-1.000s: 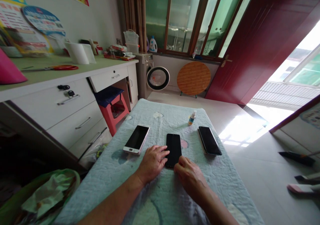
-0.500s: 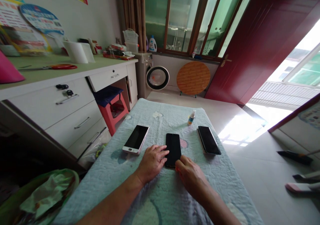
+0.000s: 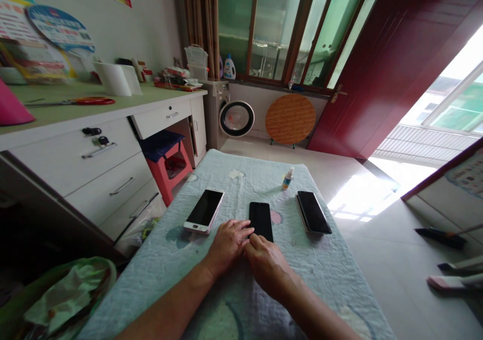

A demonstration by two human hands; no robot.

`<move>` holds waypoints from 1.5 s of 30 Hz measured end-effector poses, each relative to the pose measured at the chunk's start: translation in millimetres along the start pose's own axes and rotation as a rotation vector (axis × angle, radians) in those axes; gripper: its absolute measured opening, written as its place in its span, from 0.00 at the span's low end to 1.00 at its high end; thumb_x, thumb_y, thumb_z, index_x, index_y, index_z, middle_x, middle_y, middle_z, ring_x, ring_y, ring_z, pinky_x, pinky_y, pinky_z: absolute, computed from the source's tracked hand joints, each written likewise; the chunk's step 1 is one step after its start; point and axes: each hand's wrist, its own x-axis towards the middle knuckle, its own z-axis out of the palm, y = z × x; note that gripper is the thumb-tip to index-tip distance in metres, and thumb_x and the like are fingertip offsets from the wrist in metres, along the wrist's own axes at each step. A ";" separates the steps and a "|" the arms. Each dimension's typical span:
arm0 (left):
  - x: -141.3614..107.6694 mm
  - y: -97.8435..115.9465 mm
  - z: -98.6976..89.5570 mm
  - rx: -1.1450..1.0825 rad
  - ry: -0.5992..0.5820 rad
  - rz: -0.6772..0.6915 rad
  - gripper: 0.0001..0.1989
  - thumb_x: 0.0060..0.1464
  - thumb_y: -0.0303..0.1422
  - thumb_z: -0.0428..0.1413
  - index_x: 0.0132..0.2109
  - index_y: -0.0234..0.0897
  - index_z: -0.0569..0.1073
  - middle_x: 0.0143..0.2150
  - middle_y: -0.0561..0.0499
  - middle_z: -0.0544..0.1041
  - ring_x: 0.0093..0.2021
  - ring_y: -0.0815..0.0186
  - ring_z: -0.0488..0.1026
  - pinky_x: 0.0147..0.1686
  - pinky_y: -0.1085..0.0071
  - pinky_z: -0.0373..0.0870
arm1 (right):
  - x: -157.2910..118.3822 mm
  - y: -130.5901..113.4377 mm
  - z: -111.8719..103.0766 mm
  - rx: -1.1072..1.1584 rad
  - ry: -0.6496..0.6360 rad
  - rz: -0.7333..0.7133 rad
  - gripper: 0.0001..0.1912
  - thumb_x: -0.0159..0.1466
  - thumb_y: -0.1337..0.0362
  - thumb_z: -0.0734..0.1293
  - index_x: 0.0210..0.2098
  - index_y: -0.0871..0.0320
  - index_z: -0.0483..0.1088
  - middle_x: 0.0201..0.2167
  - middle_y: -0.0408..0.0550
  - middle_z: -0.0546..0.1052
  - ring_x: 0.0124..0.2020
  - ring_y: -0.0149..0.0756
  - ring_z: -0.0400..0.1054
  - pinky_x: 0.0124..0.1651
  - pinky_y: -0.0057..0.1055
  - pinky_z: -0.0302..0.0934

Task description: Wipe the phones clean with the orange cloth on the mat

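Observation:
A black smartphone [image 3: 260,217] lies face up on the cloth-covered table [image 3: 241,184], its lower end hidden behind my hands. My left hand [image 3: 230,239] rests at its left edge, fingers stretched out with the tips on the screen. Over the phone's lower left part is my right hand [image 3: 266,262], its fingers curled closed and touching the left fingers. Whatever those curled fingers hold, if anything, is hidden. To the left lies a white-framed smartphone [image 3: 206,210] with a dark screen. Another black phone [image 3: 314,213] sits on the right, on top of a thin pale item.
A small spray bottle [image 3: 287,178] stands toward the table's far right. At left are a desk [image 3: 101,164] with drawers, a red stool [image 3: 175,171] and a lined bin [image 3: 109,274]. A washing machine [image 3: 217,113] with its door open stands behind.
My right hand has moved left along the phone's lower end, from its bottom right corner to beside my left fingers. My left hand has stayed in place.

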 end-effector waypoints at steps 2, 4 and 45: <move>0.0 0.0 -0.3 0.000 -0.001 0.000 0.18 0.57 0.30 0.56 0.54 0.46 0.74 0.59 0.51 0.72 0.56 0.56 0.67 0.56 0.58 0.62 | 2.1 -2.4 1.9 0.003 0.006 0.016 0.08 0.66 0.72 0.59 0.40 0.58 0.69 0.38 0.48 0.73 0.37 0.35 0.65 0.36 0.29 0.54; 0.3 0.7 -1.4 0.001 -0.004 0.003 0.18 0.57 0.30 0.56 0.54 0.46 0.74 0.59 0.51 0.72 0.57 0.56 0.67 0.56 0.58 0.62 | 1.8 -2.5 2.9 0.001 0.013 0.039 0.08 0.66 0.73 0.60 0.39 0.58 0.69 0.38 0.48 0.73 0.37 0.35 0.65 0.36 0.29 0.54; 0.4 0.3 -0.8 -0.018 -0.009 -0.008 0.17 0.58 0.31 0.58 0.54 0.45 0.74 0.59 0.50 0.72 0.57 0.56 0.66 0.56 0.56 0.62 | -7.0 11.0 -16.4 0.056 -0.102 0.179 0.08 0.60 0.73 0.61 0.35 0.57 0.70 0.35 0.46 0.72 0.33 0.31 0.66 0.31 0.28 0.48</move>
